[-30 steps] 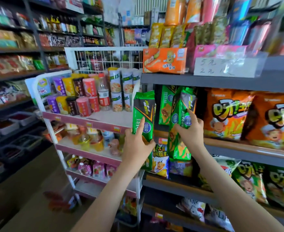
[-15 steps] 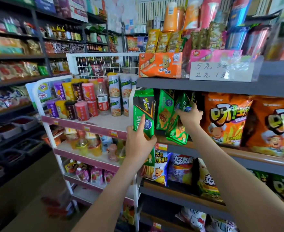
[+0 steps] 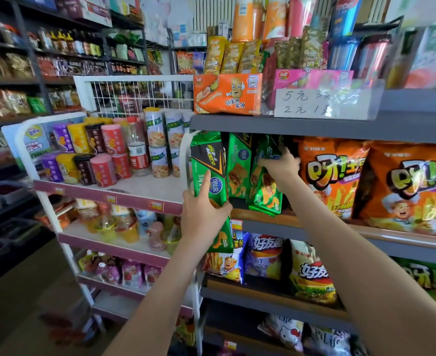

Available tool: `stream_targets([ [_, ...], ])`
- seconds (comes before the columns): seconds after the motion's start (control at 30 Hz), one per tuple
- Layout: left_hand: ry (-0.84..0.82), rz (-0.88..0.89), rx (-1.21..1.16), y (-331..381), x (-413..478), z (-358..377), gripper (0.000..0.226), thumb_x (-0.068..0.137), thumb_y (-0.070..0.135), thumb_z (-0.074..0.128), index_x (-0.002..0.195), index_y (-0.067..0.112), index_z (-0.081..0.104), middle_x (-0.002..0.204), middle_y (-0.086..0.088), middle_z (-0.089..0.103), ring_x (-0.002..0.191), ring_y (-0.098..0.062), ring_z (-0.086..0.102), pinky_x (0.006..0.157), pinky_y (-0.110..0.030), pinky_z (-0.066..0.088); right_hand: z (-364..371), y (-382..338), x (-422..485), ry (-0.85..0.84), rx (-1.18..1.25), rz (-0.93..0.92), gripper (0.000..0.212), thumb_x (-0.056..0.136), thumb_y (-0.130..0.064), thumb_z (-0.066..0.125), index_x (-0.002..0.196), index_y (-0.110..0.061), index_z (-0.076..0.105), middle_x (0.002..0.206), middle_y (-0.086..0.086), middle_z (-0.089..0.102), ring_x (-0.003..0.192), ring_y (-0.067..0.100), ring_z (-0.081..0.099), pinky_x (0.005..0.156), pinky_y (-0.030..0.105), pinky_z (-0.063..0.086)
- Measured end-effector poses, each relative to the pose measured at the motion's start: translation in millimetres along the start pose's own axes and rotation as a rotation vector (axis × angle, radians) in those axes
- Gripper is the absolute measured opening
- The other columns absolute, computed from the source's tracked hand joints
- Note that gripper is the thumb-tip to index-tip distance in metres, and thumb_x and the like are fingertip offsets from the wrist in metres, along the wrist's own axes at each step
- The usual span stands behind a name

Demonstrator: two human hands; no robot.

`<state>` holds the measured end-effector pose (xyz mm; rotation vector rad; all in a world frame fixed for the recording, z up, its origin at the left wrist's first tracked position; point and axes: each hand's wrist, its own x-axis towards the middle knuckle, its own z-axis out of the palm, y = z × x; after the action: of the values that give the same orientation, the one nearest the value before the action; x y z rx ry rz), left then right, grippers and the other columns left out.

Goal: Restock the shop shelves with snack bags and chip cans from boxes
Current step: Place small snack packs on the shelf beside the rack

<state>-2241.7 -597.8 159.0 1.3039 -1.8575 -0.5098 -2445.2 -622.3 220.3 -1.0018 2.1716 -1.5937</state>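
My left hand grips a tall green snack bag upright in front of the left end of the grey shelf, its thumb up the bag's face. My right hand holds a second green snack bag that stands tilted on that shelf, its lower edge on the wooden lip. Between the two stands another green bag, back on the shelf. Large orange snack bags fill the shelf right of my right hand.
A white wire rack with cans and cups stands to the left. The grey shelf above carries an orange box and a clear price bin. Lower shelves hold more snack bags. Dark shelving lines the far left aisle.
My right hand has moved up and inward, carrying its green bag from in front of the shelf onto it. My left hand has lifted its bag slightly higher.
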Motion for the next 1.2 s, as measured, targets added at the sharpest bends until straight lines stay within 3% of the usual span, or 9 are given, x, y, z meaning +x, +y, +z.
stream_targets([
  [0.13, 0.002, 0.016, 0.019, -4.0, -1.1, -3.3, 0.086, 0.085, 0.048, 0.064, 0.151, 0.048, 0.009, 0.109, -0.002, 0.035, 0.078, -0.021, 0.057, 0.068, -0.031, 0.050, 2.6, 6.7, -10.3, 0.033, 0.089, -0.122, 0.073, 0.081, -0.019, 0.071, 0.146, -0.022, 0.037, 0.138, 0.015, 0.029, 0.124, 0.033, 0.039, 0.087, 0.033, 0.044],
  [0.37, 0.001, -0.015, 0.050, -8.0, -6.3, -9.3, 0.085, 0.087, 0.047, 0.063, 0.151, 0.048, 0.008, 0.109, -0.001, 0.033, 0.080, -0.021, 0.056, 0.065, -0.031, 0.045, 23.1, 8.5, -17.2, 0.293, 0.273, -0.122, 0.074, 0.076, -0.012, 0.075, 0.136, -0.008, 0.033, 0.133, 0.019, 0.035, 0.124, 0.035, 0.034, 0.094, 0.037, 0.038],
  [0.6, -0.004, -0.024, 0.020, 1.8, -2.1, -12.2, 0.084, 0.085, 0.047, 0.062, 0.151, 0.048, 0.010, 0.110, -0.003, 0.034, 0.090, -0.026, 0.056, 0.080, -0.039, 0.053, 33.2, 2.2, -5.8, 0.302, 0.185, -0.089, 0.077, 0.077, -0.011, 0.076, 0.138, -0.008, 0.029, 0.135, 0.022, 0.033, 0.125, 0.036, 0.031, 0.096, 0.039, 0.037],
  [0.8, -0.067, -0.056, -0.017, 8.2, 6.7, -11.1, 0.083, 0.084, 0.047, 0.063, 0.150, 0.049, 0.013, 0.114, -0.003, 0.036, 0.089, -0.025, 0.060, 0.078, -0.035, 0.054, 34.5, 9.3, -4.5, 0.280, 0.129, -0.179, 0.077, 0.076, -0.012, 0.076, 0.137, -0.004, 0.031, 0.132, 0.024, 0.034, 0.121, 0.037, 0.032, 0.096, 0.041, 0.034],
  [0.93, -0.101, -0.075, -0.025, 9.0, 8.5, -11.5, 0.083, 0.083, 0.047, 0.065, 0.150, 0.049, 0.015, 0.107, 0.000, 0.033, 0.084, -0.025, 0.062, 0.076, -0.035, 0.055, 31.7, -4.7, -0.9, 0.232, 0.128, -0.037, 0.087, 0.076, -0.014, 0.078, 0.143, -0.009, 0.023, 0.141, 0.021, 0.029, 0.130, 0.036, 0.029, 0.096, 0.042, 0.037],
  [1.07, -0.076, -0.078, -0.034, 3.8, 8.9, -14.2, 0.083, 0.084, 0.047, 0.066, 0.150, 0.048, 0.015, 0.104, 0.001, 0.033, 0.077, -0.020, 0.059, 0.065, -0.029, 0.052, 27.1, -16.8, 3.6, 0.047, 0.260, 0.254, 0.108, 0.077, -0.017, 0.079, 0.152, -0.017, 0.002, 0.151, 0.014, 0.024, 0.135, 0.033, 0.032, 0.104, 0.044, 0.038],
  [1.13, -0.065, -0.078, -0.018, -0.5, 8.1, -17.4, 0.082, 0.085, 0.047, 0.065, 0.150, 0.049, 0.015, 0.104, 0.001, 0.033, 0.073, -0.020, 0.058, 0.060, -0.028, 0.048, 25.6, -17.3, 2.8, -0.005, 0.409, 0.367, 0.100, 0.075, -0.019, 0.082, 0.147, -0.010, 0.014, 0.147, 0.014, 0.033, 0.128, 0.030, 0.043, 0.100, 0.039, 0.044],
  [1.2, -0.051, -0.077, 0.014, -5.3, 5.8, -21.4, 0.081, 0.085, 0.048, 0.064, 0.150, 0.049, 0.015, 0.105, 0.000, 0.034, 0.074, -0.023, 0.060, 0.062, -0.030, 0.051, 30.2, -14.8, -1.8, -0.023, 0.599, 0.411, 0.083, 0.069, -0.018, 0.085, 0.130, -0.007, 0.030, 0.133, 0.015, 0.046, 0.112, 0.028, 0.055, 0.093, 0.041, 0.051],
])
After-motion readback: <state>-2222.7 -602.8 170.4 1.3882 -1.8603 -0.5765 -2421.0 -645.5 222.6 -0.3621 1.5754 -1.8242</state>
